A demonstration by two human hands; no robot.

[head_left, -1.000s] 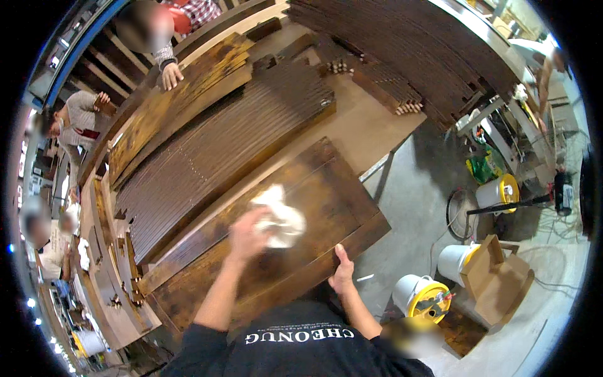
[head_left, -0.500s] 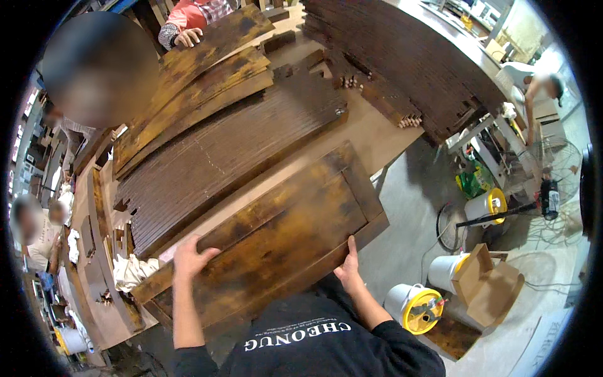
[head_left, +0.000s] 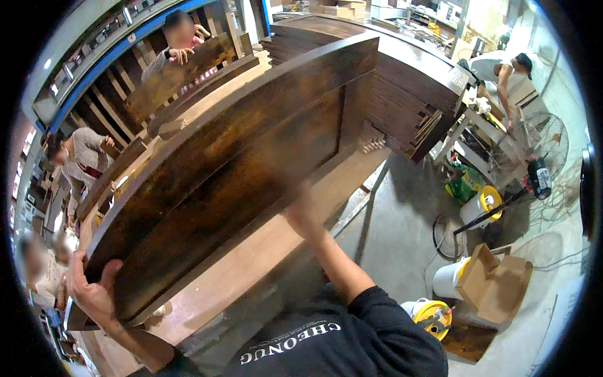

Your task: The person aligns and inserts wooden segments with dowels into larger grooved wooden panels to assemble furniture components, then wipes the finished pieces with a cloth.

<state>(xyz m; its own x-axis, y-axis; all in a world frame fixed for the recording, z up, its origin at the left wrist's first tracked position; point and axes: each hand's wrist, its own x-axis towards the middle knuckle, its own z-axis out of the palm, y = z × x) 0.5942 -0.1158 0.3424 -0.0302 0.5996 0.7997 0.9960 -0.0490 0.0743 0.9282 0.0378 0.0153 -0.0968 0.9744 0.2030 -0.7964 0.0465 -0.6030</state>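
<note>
A large framed wooden panel (head_left: 251,157), stained dark brown with amber patches, stands steeply tilted above the work table (head_left: 204,286). My left hand (head_left: 94,289) is closed round its left end, thumb on the facing side and fingers over the outer edge. At the panel's lower edge, right of its middle, is my right hand (head_left: 304,217), holding on there; motion blurs its fingers. Behind the raised panel, most of the stack of dark boards on the table is hidden.
Stacked dark panels (head_left: 408,107) stand at the far right of the table. Across it, a person (head_left: 179,41) handles another stained panel (head_left: 179,72). To my right are a pedestal fan (head_left: 540,176), yellow-lidded buckets (head_left: 433,319) and an open cardboard box (head_left: 493,283).
The panel has been raised and tipped up from lying low before me, moving away over the table. My left hand has moved left with its end; my right hand has shifted left and farther away.
</note>
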